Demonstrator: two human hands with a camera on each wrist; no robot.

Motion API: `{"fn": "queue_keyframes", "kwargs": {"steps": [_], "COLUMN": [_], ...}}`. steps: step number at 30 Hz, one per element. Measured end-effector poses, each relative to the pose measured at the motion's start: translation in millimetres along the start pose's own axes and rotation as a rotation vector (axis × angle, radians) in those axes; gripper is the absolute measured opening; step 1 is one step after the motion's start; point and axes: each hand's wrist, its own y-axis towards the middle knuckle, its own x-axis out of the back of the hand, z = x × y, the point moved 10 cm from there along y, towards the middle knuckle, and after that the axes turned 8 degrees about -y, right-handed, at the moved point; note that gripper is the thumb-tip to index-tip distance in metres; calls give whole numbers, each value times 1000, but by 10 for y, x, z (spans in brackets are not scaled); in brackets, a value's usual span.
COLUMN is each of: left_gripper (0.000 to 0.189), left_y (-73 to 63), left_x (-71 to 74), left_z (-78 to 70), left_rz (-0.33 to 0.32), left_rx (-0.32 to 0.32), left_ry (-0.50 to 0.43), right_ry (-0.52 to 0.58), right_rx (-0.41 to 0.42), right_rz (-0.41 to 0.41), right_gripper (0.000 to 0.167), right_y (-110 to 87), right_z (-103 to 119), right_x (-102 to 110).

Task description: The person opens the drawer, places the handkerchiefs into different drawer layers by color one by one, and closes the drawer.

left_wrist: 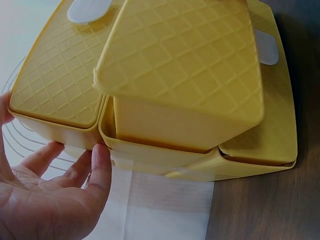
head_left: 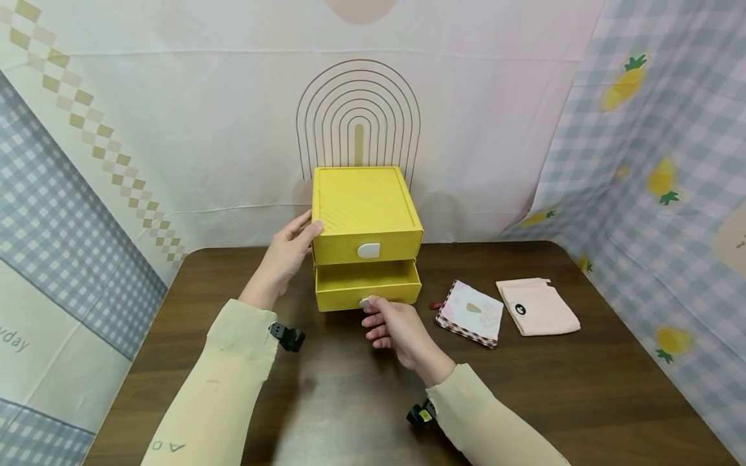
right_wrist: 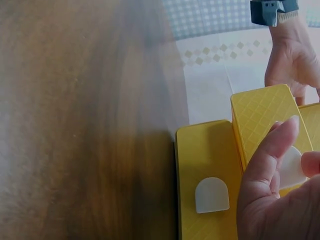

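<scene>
A yellow drawer cabinet (head_left: 364, 200) stands at the back of the table. Its middle drawer (head_left: 402, 294) is pulled partway out, and the part of its inside that shows is bare. Thumb and fingers of my right hand (head_left: 402, 333) pinch that drawer's white handle (head_left: 364, 303). My left hand (head_left: 282, 259) rests against the cabinet's left side, with the thumb at the top front corner. The top drawer (head_left: 396, 247) is closed. Below the pulled-out one, the bottom drawer (right_wrist: 210, 155) shows closed in the wrist views; the head view hides it.
To the right of the cabinet lie a folded patterned cloth (head_left: 473, 314) with a checked edge and a folded pink cloth (head_left: 544, 309) on the brown wooden table (head_left: 350, 401). A hanging patterned sheet (head_left: 221, 129) backs the table closely.
</scene>
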Motion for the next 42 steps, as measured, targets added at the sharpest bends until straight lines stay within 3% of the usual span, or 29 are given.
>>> {"fn": "queue_keyframes", "kwargs": {"steps": [19, 31, 42], "left_gripper": [68, 68, 68], "left_y": [15, 28, 21], "left_x": [12, -1, -2], "left_z": [57, 49, 38], "left_rz": [-2, 9, 14], "left_rx": [42, 23, 19], "left_ry": [20, 8, -15], "right_ry": [-7, -12, 1], "right_rx": [-10, -31, -18], "right_rz": [23, 33, 37], "right_gripper": [52, 50, 48], "right_y": [-290, -466, -497], "right_z": [-85, -160, -173], "right_x": [-21, -46, -60]}}
